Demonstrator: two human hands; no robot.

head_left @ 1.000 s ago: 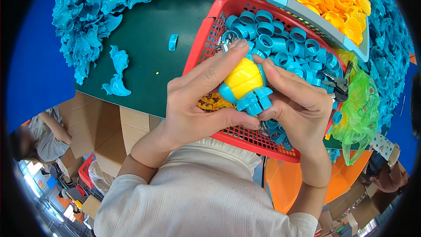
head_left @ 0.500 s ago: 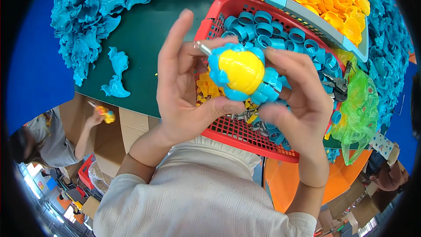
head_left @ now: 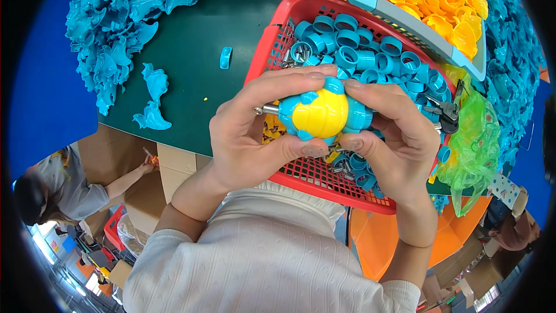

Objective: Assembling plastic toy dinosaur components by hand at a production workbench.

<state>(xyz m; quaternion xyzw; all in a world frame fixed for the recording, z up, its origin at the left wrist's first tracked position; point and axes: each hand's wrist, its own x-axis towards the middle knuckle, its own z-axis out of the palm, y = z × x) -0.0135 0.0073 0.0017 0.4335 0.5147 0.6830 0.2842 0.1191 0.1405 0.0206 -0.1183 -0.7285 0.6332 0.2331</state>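
Both hands hold a blue-and-yellow plastic toy over the red basket. It has a rounded yellow body with blue parts around it. A silvery threaded metal piece sticks out of its left end. My left hand grips the left part, thumb below and fingers above. My right hand pinches the blue right end between thumb and fingers. Beneath them, the red basket holds many blue plastic rings, small yellow pieces and small metal parts; my hands cover part of these.
Curved blue plastic pieces are heaped at the far left, with two blue pieces and a blue band on the green table. A grey-blue basket of yellow shells, keys and a green bag lie right. Another person works at left.
My left fingers have come down from spread and raised onto the toy. The toy has turned so that its metal piece points more level. The blue band on the table has come into view.
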